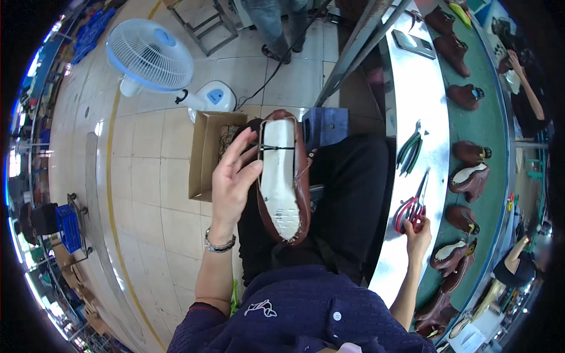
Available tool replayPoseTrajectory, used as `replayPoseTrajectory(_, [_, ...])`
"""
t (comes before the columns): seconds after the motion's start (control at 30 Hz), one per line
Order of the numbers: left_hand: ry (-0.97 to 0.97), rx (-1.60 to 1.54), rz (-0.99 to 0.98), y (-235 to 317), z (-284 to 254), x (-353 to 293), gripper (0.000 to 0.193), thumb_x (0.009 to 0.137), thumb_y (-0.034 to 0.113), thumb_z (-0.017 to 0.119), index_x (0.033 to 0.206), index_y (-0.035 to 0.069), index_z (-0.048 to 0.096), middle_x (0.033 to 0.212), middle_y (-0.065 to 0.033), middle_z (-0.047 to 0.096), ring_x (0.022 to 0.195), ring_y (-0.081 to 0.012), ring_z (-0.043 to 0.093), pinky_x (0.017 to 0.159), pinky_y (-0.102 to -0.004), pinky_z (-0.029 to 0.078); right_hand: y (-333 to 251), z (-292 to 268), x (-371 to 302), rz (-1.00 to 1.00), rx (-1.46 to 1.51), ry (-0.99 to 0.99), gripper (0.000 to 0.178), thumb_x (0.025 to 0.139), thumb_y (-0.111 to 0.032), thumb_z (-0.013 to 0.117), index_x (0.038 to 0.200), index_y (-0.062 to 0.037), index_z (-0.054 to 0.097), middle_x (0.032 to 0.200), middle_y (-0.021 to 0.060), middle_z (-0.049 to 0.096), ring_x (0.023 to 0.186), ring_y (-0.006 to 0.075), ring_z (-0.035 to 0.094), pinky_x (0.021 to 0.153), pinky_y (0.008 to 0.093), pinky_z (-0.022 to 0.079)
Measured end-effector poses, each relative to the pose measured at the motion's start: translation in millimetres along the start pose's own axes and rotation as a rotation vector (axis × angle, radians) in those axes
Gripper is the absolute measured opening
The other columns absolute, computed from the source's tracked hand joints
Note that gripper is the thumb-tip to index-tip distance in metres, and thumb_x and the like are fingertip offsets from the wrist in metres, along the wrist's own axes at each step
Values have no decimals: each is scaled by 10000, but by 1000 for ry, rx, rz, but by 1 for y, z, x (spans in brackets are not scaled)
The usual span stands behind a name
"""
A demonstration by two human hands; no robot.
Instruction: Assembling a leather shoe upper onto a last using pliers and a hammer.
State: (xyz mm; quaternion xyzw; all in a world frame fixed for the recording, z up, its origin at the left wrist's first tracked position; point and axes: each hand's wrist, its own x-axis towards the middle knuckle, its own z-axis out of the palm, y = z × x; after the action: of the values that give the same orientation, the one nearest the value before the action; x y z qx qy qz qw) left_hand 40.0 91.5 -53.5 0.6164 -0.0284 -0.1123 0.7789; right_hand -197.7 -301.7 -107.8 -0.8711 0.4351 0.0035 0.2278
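A brown leather shoe (301, 200) lies sole up across my lap, with a whitish insole (278, 176) on its underside. Black cord (276, 147) crosses that insole near its far end. My left hand (231, 187) is at the shoe's left side, fingers stretched and apart, thumb against the edge. Over on the metal bench, my right hand (416, 232) has its fingers closed on the red handles of a pair of scissors (410, 210), whose blades point away from me. Green-handled pliers (410, 152) lie just beyond the scissors.
Right of the metal bench (415, 94), a green conveyor belt (491, 135) carries several brown shoes (469, 152). An open cardboard box (201, 159) and a blue plastic stool (332, 125) stand ahead. A white fan (150, 56) stands far left. Other people are nearby.
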Motion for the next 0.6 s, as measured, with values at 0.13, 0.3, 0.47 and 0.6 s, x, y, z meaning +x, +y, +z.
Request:
replayPoseTrajectory(0.13, [121,401,199,-1,10,-1,472,886,84,680,1336,29,549,1346,-151,533,1170,-226,569,952,-329,476,-37,-23,-27,334,784,-435,349,848,-115,658,1154,24,566,845,59,618,692,117,590,573,236,440])
replayPoseTrajectory(0.3, [188,605,386,-7,26,8,198,894,97,673,1073,15,689,1210,-158,597,958,-242,645,824,-309,508,-146,-37,-79,168,1209,-992,785,741,-435,828,1289,15,492,826,-13,501,691,68,516,590,185,421])
replayPoseTrajectory(0.47, [348,761,445,-9,32,6,130,945,105,604,905,-17,628,1078,-112,587,916,-216,584,739,-310,485,-213,-28,-84,-76,883,-1419,883,782,-687,662,1287,16,487,794,-24,465,660,65,532,562,198,475])
replayPoseTrajectory(0.6, [347,787,443,-8,34,3,109,939,95,602,904,-7,619,1042,-117,580,886,-243,586,721,-326,484,-239,-16,-88,35,857,-1429,734,939,-654,432,1204,23,523,760,-5,486,606,75,560,506,213,507])
